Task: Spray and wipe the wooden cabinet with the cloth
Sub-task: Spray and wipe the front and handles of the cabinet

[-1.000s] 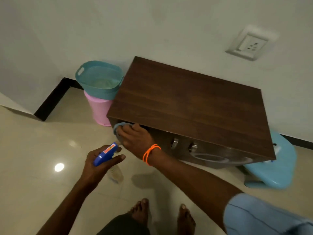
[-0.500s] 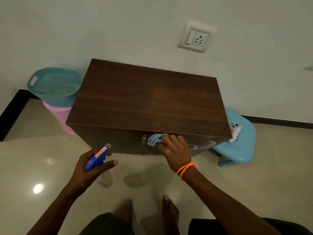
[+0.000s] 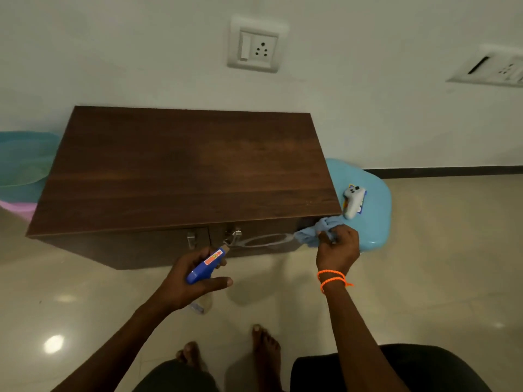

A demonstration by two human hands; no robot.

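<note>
— Dark wood: where was the cabinet (image 3: 184, 171)?
— Against the wall. The right hand (image 3: 336, 251) pinched the blue cloth (image 3: 317, 232) at its front's 3 o'clock edge.
— The left hand (image 3: 192, 281)?
— Wrapped round the spray bottle (image 3: 205, 265).

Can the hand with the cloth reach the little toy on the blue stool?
Probably yes. The right hand with the cloth is right beside the blue stool, and nothing sits between it and the toy. It would need to free some fingers.
</note>
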